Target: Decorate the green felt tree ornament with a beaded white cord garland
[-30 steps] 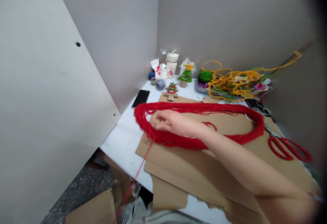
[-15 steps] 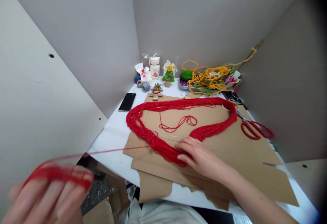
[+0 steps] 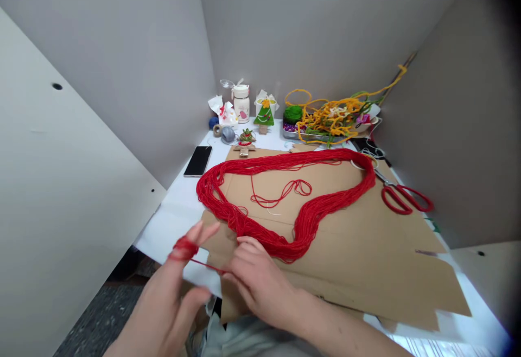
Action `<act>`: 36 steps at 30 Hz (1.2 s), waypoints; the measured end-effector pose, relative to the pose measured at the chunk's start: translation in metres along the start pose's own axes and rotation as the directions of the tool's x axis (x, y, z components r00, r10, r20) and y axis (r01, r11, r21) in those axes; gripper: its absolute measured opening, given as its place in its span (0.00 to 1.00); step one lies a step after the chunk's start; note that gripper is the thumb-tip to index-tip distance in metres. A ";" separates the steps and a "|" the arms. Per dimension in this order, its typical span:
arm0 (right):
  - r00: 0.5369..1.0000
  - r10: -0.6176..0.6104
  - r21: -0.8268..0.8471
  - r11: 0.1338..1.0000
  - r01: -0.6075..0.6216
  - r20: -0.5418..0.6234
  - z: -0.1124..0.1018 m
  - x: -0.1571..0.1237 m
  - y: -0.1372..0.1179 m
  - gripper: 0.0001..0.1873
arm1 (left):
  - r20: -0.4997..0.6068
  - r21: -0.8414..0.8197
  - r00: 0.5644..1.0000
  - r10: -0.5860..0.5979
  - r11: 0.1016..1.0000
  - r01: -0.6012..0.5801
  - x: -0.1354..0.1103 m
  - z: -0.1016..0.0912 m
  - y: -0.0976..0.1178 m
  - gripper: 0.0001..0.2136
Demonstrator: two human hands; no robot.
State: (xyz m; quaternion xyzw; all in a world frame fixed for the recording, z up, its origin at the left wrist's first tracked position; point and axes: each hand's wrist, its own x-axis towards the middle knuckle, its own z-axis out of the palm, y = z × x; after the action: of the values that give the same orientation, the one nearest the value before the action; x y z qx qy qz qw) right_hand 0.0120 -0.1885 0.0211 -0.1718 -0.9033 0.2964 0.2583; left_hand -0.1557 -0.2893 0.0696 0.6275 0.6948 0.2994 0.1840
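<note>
A large skein of red yarn lies in an open loop on sheets of brown cardboard. Around the fingers of my left hand is a small wound bundle of red yarn; the fingers stretch forward, slightly blurred, with the thumb apart. A short taut strand runs from that bundle to my right hand. There the thumb and fingers are closed on the strand, close to the skein's near left edge. A loose squiggle of red yarn lies inside the loop.
Red-handled scissors lie at the right, beside the skein. A phone is on the white table at left. Behind stand a bottle, small tree ornaments and a tray heaped with yellow yarn. Grey panels enclose the table.
My left hand has come from the far left toward the skein, and the strand between is shorter. My right hand has left the skein's front bend and moved left onto the strand.
</note>
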 end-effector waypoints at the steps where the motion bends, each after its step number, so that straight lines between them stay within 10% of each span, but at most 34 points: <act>1: 1.000 0.019 -0.008 1.000 -0.019 -0.018 0.001 -0.001 0.003 0.10 | 0.088 0.052 0.996 -0.030 0.998 0.026 0.010 0.003 -0.001 0.17; 7: 0.993 0.107 -0.079 0.991 -0.111 -0.050 -0.015 -0.005 0.017 0.08 | 0.660 -0.237 0.749 -0.068 0.926 0.293 0.030 -0.002 -0.013 0.16; 10: 0.948 0.286 -0.240 0.919 -0.312 -0.139 -0.020 -0.012 0.031 0.21 | 0.428 -0.467 0.899 -0.088 0.831 0.304 0.051 0.000 -0.026 0.15; 13: 0.913 0.394 -0.406 0.821 -0.400 -0.103 -0.022 -0.021 0.048 0.11 | 0.123 -0.289 0.992 -0.002 0.956 0.038 0.093 0.018 -0.041 0.14; 21: 0.886 0.440 -0.302 0.833 -0.463 -0.147 -0.051 -0.047 0.066 0.13 | 0.305 0.230 0.878 0.369 0.866 -0.443 0.157 0.051 -0.078 0.13; 30: 0.917 0.399 -0.530 0.772 -0.350 -0.023 -0.086 -0.075 0.086 0.16 | 0.134 0.432 0.920 0.369 0.814 -0.389 0.131 0.031 -0.110 0.12; 36: 0.935 0.338 -0.475 0.808 -0.347 -0.109 -0.096 -0.052 0.065 0.18 | -0.007 0.212 0.945 0.326 0.924 -0.317 0.096 0.017 -0.053 0.14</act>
State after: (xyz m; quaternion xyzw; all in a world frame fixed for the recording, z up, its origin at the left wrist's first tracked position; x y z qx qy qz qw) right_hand 0.1191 -0.1200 0.0272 -0.3939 -0.9000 0.0993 0.1578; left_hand -0.1993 -0.1936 0.0345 0.7422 0.6137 0.2643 0.0510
